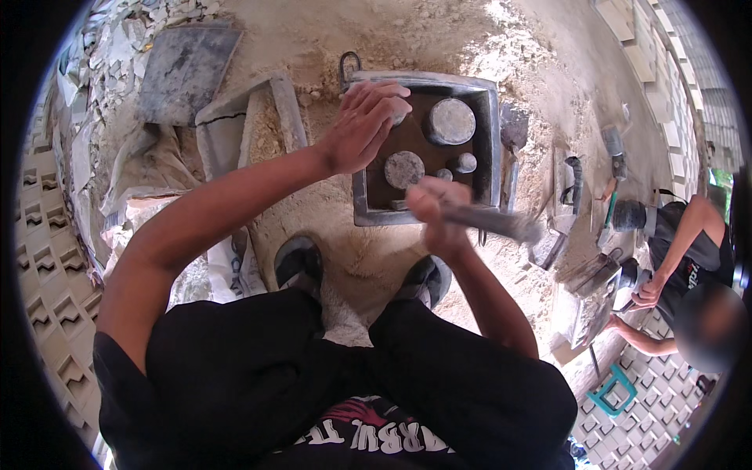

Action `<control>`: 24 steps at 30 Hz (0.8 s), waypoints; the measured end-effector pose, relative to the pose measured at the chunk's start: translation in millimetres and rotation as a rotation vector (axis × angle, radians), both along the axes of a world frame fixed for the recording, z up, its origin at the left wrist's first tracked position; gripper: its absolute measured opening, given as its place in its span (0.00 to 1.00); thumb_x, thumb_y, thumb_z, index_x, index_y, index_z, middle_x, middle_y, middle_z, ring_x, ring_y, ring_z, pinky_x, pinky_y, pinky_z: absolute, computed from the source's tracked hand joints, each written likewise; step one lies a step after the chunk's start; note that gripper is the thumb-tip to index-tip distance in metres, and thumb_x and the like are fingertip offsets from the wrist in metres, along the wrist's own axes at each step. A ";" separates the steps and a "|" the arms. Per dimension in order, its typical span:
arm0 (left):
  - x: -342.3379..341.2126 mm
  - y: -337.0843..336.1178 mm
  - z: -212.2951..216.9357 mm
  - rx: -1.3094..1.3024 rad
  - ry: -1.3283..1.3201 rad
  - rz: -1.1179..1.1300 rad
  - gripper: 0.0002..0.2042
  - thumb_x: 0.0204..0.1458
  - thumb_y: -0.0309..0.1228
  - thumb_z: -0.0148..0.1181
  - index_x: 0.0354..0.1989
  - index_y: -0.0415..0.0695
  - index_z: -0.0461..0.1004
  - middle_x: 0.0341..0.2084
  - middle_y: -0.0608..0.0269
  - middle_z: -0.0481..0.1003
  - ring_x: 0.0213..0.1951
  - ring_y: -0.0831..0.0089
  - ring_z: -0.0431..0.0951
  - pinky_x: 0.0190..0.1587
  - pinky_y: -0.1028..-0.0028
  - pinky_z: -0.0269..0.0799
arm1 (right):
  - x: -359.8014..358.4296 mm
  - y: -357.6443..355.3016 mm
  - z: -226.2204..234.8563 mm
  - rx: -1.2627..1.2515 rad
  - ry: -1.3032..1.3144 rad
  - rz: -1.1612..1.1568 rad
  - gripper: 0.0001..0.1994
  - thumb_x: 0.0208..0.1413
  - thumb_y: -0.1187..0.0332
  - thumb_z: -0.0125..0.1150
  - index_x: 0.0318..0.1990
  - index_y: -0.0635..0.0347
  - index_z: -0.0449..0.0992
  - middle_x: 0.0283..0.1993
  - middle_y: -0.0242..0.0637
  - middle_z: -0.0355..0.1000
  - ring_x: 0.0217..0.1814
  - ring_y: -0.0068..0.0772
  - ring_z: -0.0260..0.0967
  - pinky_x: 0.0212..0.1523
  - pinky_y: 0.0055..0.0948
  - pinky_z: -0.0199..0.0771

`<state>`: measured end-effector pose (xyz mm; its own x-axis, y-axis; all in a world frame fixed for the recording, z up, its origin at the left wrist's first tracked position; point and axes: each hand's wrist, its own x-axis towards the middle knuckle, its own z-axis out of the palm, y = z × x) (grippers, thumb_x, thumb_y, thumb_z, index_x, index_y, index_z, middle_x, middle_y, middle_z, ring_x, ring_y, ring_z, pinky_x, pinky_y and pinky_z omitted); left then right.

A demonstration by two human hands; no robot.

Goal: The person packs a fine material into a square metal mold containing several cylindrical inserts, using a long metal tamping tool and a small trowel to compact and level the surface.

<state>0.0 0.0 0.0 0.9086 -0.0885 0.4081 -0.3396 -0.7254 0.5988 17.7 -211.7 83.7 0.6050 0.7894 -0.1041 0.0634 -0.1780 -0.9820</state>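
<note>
Fingers [429, 205] of the right hand [435, 219] are wrapped tight around a dark metal bar [493, 222], which points toward 3 o'clock and looks blurry. Fingers [384, 98] of the left hand [362, 125] are bent and rest on the top left corner of the mould, but I cannot tell if they hold anything.

From big to small: the sandy ground [439, 39] fills most of the view. At 12 o'clock from the person sits a square grey metal mould [492, 141] with a dark inside. Inside it stand round grey plugs: the biggest one [451, 121] is at 2 o'clock from the middle one [404, 169], and a small one [466, 163] sits between them on the right. The right hand is just at the mould's bottom edge.

At 10 o'clock lies a flat grey slab [184, 70]. At 3 o'clock another person [689, 251] bends over tools. Two dark shoes [298, 263] stand near the mould, at 6 o'clock from it.
</note>
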 end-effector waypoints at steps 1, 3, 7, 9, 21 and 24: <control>2.7 0.2 1.7 0.025 -0.005 0.031 0.14 0.58 0.25 0.47 0.53 0.48 0.65 0.60 0.57 0.62 0.67 0.58 0.55 0.70 0.53 0.40 | -9.9 9.5 -6.6 -0.022 -0.141 -0.103 0.20 0.59 0.62 0.54 0.18 0.64 0.63 0.14 0.35 0.54 0.18 0.20 0.52 0.18 0.31 0.55; 4.1 -0.1 0.4 0.036 -0.007 0.075 0.14 0.57 0.24 0.47 0.52 0.47 0.65 0.60 0.58 0.62 0.67 0.58 0.55 0.69 0.53 0.41 | -13.4 18.3 -1.6 0.008 -0.178 -0.041 0.18 0.59 0.65 0.54 0.19 0.65 0.63 0.15 0.38 0.52 0.18 0.21 0.51 0.19 0.32 0.54; 2.0 -1.1 -2.5 0.030 -0.011 0.103 0.15 0.55 0.22 0.46 0.52 0.46 0.65 0.60 0.57 0.62 0.67 0.58 0.56 0.69 0.54 0.42 | -8.7 22.4 27.5 0.009 -0.077 -0.091 0.16 0.57 0.70 0.47 0.16 0.60 0.59 0.14 0.26 0.53 0.15 0.20 0.49 0.18 0.25 0.51; 1.7 0.1 -1.5 0.039 -0.008 0.105 0.17 0.53 0.20 0.45 0.52 0.46 0.65 0.59 0.57 0.62 0.67 0.58 0.55 0.69 0.54 0.42 | -11.7 19.5 50.1 0.132 0.003 -0.149 0.15 0.57 0.69 0.45 0.17 0.58 0.58 0.14 0.22 0.48 0.14 0.21 0.45 0.19 0.25 0.51; -0.8 -1.7 -4.4 -0.007 -0.026 0.116 0.16 0.53 0.18 0.41 0.49 0.46 0.66 0.59 0.54 0.64 0.67 0.55 0.56 0.69 0.53 0.43 | -19.3 31.3 3.8 0.069 -0.168 -0.051 0.16 0.57 0.70 0.54 0.19 0.65 0.61 0.13 0.34 0.52 0.15 0.20 0.51 0.17 0.27 0.54; -2.2 -0.3 -8.4 0.003 -0.036 0.123 0.19 0.47 0.17 0.45 0.49 0.46 0.65 0.57 0.54 0.64 0.66 0.56 0.57 0.69 0.52 0.43 | -10.4 28.3 37.6 0.225 0.084 -0.154 0.16 0.57 0.71 0.52 0.19 0.66 0.60 0.13 0.33 0.52 0.14 0.20 0.50 0.17 0.28 0.53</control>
